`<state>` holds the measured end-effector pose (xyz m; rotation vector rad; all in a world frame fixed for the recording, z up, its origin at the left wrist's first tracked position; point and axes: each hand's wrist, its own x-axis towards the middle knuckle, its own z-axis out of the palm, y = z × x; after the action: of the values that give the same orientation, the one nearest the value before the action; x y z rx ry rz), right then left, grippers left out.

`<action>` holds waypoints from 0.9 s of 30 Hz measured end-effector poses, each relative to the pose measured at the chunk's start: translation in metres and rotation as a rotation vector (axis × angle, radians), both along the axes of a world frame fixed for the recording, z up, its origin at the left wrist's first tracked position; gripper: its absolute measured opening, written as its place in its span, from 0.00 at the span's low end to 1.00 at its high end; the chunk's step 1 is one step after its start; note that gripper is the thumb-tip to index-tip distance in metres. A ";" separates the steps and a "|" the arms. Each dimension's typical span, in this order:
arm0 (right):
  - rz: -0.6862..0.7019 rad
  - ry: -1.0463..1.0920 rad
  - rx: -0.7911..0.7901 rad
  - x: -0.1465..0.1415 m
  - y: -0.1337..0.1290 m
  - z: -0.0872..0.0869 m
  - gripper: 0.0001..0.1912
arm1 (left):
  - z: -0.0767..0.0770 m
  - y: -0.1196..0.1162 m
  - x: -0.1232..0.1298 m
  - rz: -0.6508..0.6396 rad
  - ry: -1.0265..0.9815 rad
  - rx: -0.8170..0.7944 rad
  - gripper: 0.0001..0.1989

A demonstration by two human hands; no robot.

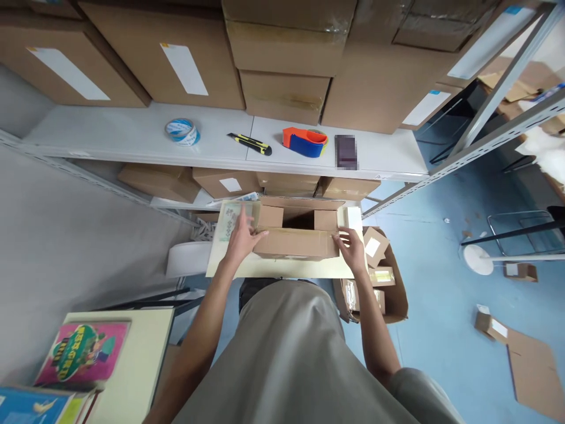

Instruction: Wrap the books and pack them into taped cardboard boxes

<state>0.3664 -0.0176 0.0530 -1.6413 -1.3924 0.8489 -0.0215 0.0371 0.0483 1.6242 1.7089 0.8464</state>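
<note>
two hands, our left and our right, are pinching opposite ends of the open cardboard box, which is sitting on the cream tabletop before us.

Hands (both) at the open carton.

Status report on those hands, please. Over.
Left hand, right hand at opposite ends of cardboard box. Box top open. Tape dispenser up on shelf, out of the way.

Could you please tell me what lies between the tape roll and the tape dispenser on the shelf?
In the head view, a yellow and black utility knife lies between the tape roll and the dispenser.
</note>
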 end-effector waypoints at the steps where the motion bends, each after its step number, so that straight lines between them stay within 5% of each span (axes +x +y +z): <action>1: -0.001 0.004 -0.012 0.000 0.004 0.000 0.41 | 0.005 0.008 -0.001 -0.058 0.003 0.046 0.64; 5: 0.083 -0.022 -0.065 0.007 0.016 0.002 0.54 | 0.027 0.036 0.000 -0.295 0.077 0.153 0.71; 9: 0.148 -0.122 -0.065 0.013 0.022 0.009 0.53 | 0.035 0.036 0.003 -0.328 0.182 0.172 0.55; 14: 0.219 -0.277 -0.024 0.010 0.018 0.012 0.35 | 0.019 0.004 -0.003 -0.320 0.172 0.068 0.24; 18: 0.215 -0.340 0.008 0.005 0.015 0.006 0.27 | 0.001 -0.007 -0.002 -0.253 0.047 0.011 0.24; 22: 0.097 -0.179 0.039 0.001 0.023 -0.003 0.26 | -0.012 0.000 0.001 -0.112 -0.176 -0.031 0.23; 27: 0.049 0.029 -0.049 0.003 0.039 -0.003 0.28 | -0.012 0.014 -0.005 -0.074 -0.322 -0.159 0.28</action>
<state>0.3696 0.0214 0.0496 -1.6308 -1.4070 0.9380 -0.0261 0.0512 0.0368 1.3543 1.4438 0.8611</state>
